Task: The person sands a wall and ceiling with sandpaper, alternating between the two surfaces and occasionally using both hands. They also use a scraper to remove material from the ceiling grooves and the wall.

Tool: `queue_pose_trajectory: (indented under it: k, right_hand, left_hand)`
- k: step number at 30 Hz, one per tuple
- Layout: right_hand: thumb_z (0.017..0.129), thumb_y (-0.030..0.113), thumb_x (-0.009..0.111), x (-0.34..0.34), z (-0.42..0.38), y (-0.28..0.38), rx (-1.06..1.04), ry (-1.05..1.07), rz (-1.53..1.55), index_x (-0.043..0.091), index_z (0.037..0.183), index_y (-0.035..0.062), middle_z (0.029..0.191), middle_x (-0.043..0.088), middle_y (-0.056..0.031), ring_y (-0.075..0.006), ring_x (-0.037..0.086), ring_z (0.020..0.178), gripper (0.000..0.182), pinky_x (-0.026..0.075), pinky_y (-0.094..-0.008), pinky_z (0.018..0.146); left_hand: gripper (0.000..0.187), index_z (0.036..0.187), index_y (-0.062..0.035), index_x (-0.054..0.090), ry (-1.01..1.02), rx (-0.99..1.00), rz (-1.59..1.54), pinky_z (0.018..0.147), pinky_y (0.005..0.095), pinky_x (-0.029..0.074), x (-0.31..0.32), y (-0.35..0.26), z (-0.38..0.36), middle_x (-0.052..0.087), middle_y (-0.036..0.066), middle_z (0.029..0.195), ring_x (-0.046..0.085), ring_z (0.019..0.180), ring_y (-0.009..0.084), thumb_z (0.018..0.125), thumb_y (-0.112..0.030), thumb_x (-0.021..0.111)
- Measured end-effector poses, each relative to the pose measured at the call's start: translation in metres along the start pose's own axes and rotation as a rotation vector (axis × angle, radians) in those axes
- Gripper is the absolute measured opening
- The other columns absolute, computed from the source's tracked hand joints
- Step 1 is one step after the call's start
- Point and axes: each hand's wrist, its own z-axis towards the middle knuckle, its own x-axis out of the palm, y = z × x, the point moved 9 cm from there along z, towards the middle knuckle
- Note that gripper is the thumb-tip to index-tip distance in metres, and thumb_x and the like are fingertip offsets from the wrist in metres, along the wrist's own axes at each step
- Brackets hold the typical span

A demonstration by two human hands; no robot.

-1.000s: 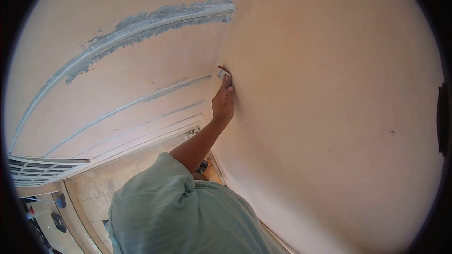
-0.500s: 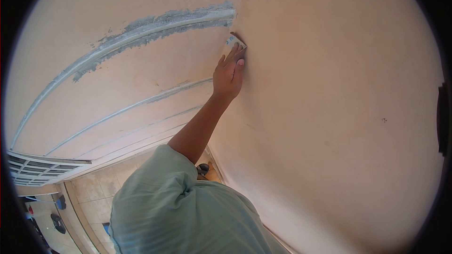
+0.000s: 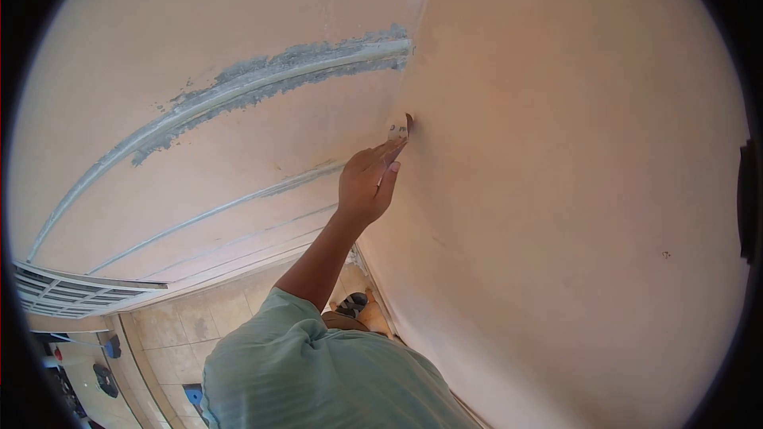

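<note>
My left hand (image 3: 367, 183) reaches up into the corner where two peach-painted walls meet. It holds a folded piece of sandpaper (image 3: 398, 129) with a pale printed back and a brown curled edge. The fingers press the sheet against the wall at the corner, with the thumb on the right side. Above the hand, a pale raised strip (image 3: 262, 71) with rough grey patches along both edges runs along the left wall to the corner. My right hand is out of view.
Thinner grey strips (image 3: 238, 205) cross the left wall lower down. A white barred window or grille (image 3: 75, 290) is at the left. Below lie the tiled floor (image 3: 191, 322), a sandalled foot (image 3: 351, 304), a blue object (image 3: 193, 394) and dark items (image 3: 104, 380) beyond a ledge.
My left hand has moved down and slightly left in the view with the sandpaper, farther below the upper grey strip. The camera view has shifted a little, showing more floor.
</note>
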Motion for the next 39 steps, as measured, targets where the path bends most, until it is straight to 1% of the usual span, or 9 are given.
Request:
queue_pose_trajectory:
  k: [2,3,5,14,16,27,31,34,39]
  right_hand:
    - [0.102,0.057,0.051,0.015,0.004,0.007,-0.006,-0.025,0.019,0.039,0.157,0.0161,0.162,0.038,-0.0138,-0.0369,0.039,0.146,0.069,0.035,-0.0562,0.119]
    - [0.102,0.057,0.05,0.024,0.005,0.01,-0.008,-0.038,0.031,0.039,0.157,0.0161,0.162,0.038,-0.0137,-0.0369,0.039,0.146,0.069,0.035,-0.0563,0.119]
    - [0.102,0.057,0.05,0.042,0.007,0.016,-0.003,-0.066,0.058,0.039,0.157,0.0163,0.162,0.038,-0.0136,-0.0369,0.039,0.146,0.069,0.035,-0.0565,0.119]
    - [0.101,0.058,0.05,0.083,0.007,0.041,0.02,-0.157,0.13,0.04,0.156,0.017,0.162,0.038,-0.0132,-0.0369,0.039,0.147,0.069,0.034,-0.0576,0.119]
    - [0.101,0.058,0.05,0.081,0.011,0.045,0.004,-0.156,0.121,0.04,0.156,0.0171,0.162,0.039,-0.0131,-0.0369,0.038,0.147,0.069,0.034,-0.0579,0.119]
    - [0.101,0.06,0.049,0.057,0.02,0.046,-0.063,-0.159,0.035,0.042,0.155,0.018,0.162,0.039,-0.0125,-0.037,0.038,0.147,0.069,0.033,-0.0592,0.119]
    - [0.101,0.06,0.049,0.076,0.024,0.06,-0.074,-0.182,0.068,0.042,0.154,0.0183,0.161,0.039,-0.0123,-0.037,0.038,0.147,0.069,0.033,-0.0597,0.118]
    - [0.101,0.06,0.049,0.092,0.03,0.074,-0.091,-0.187,0.076,0.043,0.154,0.0185,0.161,0.039,-0.0121,-0.037,0.038,0.147,0.068,0.032,-0.0601,0.118]
    - [0.1,0.061,0.049,0.11,0.041,0.095,-0.121,-0.204,0.064,0.043,0.154,0.0189,0.161,0.039,-0.0119,-0.037,0.038,0.147,0.068,0.032,-0.0607,0.118]
  left_hand:
    - [0.03,0.124,-0.0018,0.068,0.154,0.038,0.028,0.098,0.043,0.052,0.028,-0.021,-0.009,0.069,0.015,0.13,0.066,0.12,0.0323,0.096,-0.012,0.063]
    - [0.034,0.128,-0.0019,0.066,0.226,0.034,-0.002,0.101,0.0423,0.052,0.043,-0.027,-0.022,0.066,0.016,0.135,0.064,0.123,0.0324,0.095,-0.012,0.064]
    - [0.037,0.132,0.0011,0.063,0.186,-0.101,-0.129,0.105,0.0422,0.051,0.054,-0.027,-0.042,0.063,0.021,0.137,0.06,0.128,0.0364,0.096,-0.009,0.062]
    - [0.049,0.137,-0.0039,0.06,0.232,-0.095,-0.106,0.103,0.0413,0.05,0.056,-0.027,-0.055,0.059,0.018,0.143,0.059,0.128,0.0322,0.09,-0.007,0.069]
    - [0.036,0.133,-0.0048,0.063,0.275,-0.148,-0.112,0.106,0.04,0.05,0.056,-0.027,-0.052,0.062,0.011,0.141,0.057,0.133,0.0295,0.098,-0.015,0.061]
    - [0.04,0.138,-0.0059,0.061,0.329,-0.188,-0.11,0.107,0.0407,0.05,0.058,-0.028,-0.052,0.06,0.012,0.144,0.056,0.134,0.0285,0.099,-0.015,0.061]
    - [0.049,0.144,-0.0059,0.053,0.381,-0.178,-0.128,0.105,0.0428,0.048,0.062,-0.025,-0.056,0.052,0.016,0.149,0.056,0.131,0.0324,0.096,-0.014,0.061]
    - [0.047,0.142,-0.006,0.054,0.294,-0.103,-0.113,0.105,0.0435,0.047,0.061,-0.026,-0.058,0.052,0.015,0.148,0.055,0.129,0.032,0.096,-0.014,0.061]
    - [0.048,0.14,-0.0033,0.053,0.323,-0.106,-0.139,0.104,0.0427,0.046,0.062,-0.025,-0.055,0.054,0.015,0.143,0.054,0.129,0.0311,0.095,-0.013,0.063]
